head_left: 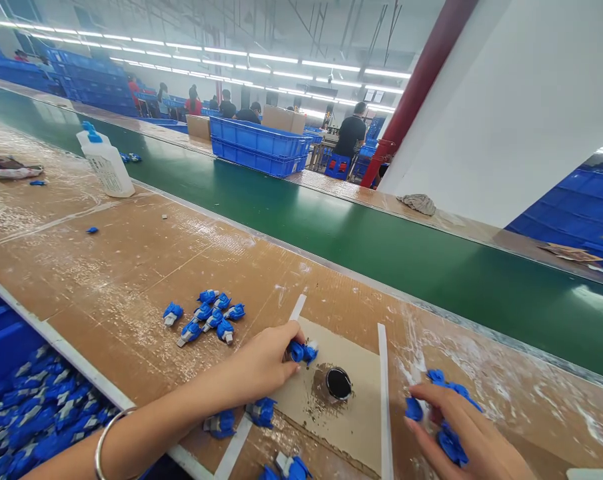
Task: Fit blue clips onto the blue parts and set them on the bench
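Observation:
My left hand [268,363] pinches a small blue plastic piece [296,351] with a pale end, just left of a small round pot of black liquid [338,383]. The pot stands on a stained cardboard sheet [356,433] held by white tape strips. To the right, my right hand [461,427] has its thumb and index finger closed about another blue piece [414,409]. More blue pieces [451,443] lie beneath and behind that hand, partly hidden by it. Near my left forearm are a few loose blue pieces [261,412], and a cluster of several [214,313] sits farther left.
A blue bin full of blue pieces [36,413] is at the lower left, below the table edge. A white bottle with a blue cap [106,163] stands by the green conveyor belt [331,213]. Stacked blue crates [261,143] are beyond it. People sit in the background.

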The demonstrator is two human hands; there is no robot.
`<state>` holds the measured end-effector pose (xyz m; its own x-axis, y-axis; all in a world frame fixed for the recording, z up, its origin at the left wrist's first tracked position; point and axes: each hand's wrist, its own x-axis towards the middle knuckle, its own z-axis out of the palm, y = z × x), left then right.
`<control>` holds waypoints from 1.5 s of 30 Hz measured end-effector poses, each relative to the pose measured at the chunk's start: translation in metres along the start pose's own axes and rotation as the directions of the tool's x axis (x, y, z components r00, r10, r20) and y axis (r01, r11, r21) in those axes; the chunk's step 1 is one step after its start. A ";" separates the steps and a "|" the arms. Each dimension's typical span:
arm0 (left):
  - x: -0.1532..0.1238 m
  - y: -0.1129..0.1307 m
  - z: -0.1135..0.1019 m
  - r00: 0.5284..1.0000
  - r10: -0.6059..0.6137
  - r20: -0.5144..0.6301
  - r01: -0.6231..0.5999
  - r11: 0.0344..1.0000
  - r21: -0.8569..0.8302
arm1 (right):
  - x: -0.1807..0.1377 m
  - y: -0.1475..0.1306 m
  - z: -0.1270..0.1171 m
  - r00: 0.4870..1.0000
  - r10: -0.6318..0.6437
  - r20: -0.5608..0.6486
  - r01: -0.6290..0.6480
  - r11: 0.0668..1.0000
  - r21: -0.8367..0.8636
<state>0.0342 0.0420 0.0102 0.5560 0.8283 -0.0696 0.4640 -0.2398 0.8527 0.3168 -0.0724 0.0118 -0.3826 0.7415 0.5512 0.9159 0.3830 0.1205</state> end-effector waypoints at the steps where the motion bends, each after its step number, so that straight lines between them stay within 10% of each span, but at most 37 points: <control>1: -0.001 0.001 -0.001 1.000 -0.009 0.001 0.009 0.999 -0.040 | 0.007 -0.008 0.000 1.000 0.021 -0.018 -0.020 0.998 0.066; 8: -0.011 -0.005 -0.003 0.988 -0.150 -0.042 0.119 0.900 -0.419 | 0.033 -0.052 0.021 0.986 0.117 0.120 -0.162 0.845 0.510; 17: -0.024 -0.005 0.005 0.944 -0.326 0.050 0.241 0.579 -0.779 | 0.029 -0.060 0.034 0.973 0.147 0.180 -0.222 0.821 0.527; 24: -0.026 -0.008 0.004 0.972 -0.226 0.067 0.187 0.565 -0.803 | 0.032 -0.053 0.027 0.987 0.106 0.122 -0.154 0.841 0.519; 34: -0.032 -0.004 0.008 0.973 -0.074 0.217 0.225 0.484 -0.845 | 0.048 -0.085 0.026 0.953 0.304 0.022 -0.204 0.581 0.788; 45: -0.036 -0.005 0.007 0.959 -0.052 0.277 0.274 0.406 -0.872 | 0.054 -0.093 0.039 0.976 0.216 -0.015 -0.130 0.640 0.757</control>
<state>0.0168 0.0103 0.0053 0.7004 0.6668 -0.2545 -0.2607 0.5710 0.7785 0.2060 -0.0470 -0.0020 -0.1733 0.7983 0.5768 0.5438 0.5658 -0.6198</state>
